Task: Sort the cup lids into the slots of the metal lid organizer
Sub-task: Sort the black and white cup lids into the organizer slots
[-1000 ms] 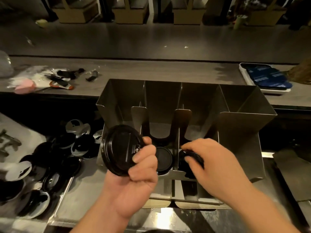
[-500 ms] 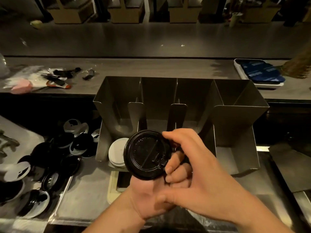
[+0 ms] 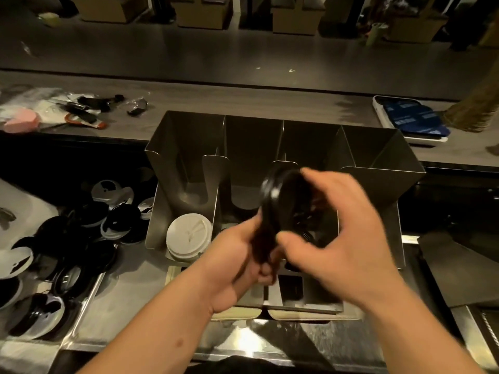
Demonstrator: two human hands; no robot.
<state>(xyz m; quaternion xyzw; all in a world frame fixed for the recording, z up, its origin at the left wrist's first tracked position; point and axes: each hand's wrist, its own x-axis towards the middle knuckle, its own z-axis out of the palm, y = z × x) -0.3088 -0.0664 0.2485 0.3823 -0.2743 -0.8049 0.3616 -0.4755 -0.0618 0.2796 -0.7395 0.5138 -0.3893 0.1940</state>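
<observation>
A large black lid (image 3: 272,203) stands on edge in front of the metal lid organizer (image 3: 383,182), over its middle slots. My left hand (image 3: 237,255) grips the lid's lower rim. My right hand (image 3: 340,233) holds the lid from the right, with fingers curled over its top edge and thumb near the bottom. A stack of white lids (image 3: 187,236) fills the leftmost slot. Black lids lie low in the slots behind my hands, mostly hidden. A heap of loose black and white lids (image 3: 78,238) lies on the tray at the left.
On the counter behind the organizer lie small tools and a pink object (image 3: 23,122) at the left and a white tray of blue pads (image 3: 413,120) at the right. A dark mat (image 3: 459,271) lies right of the organizer. The organizer's rightmost slot has a tall closed front.
The black lid has turned from facing me to standing edge-on and has moved right and up. My right hand has spread round it from the right side.
</observation>
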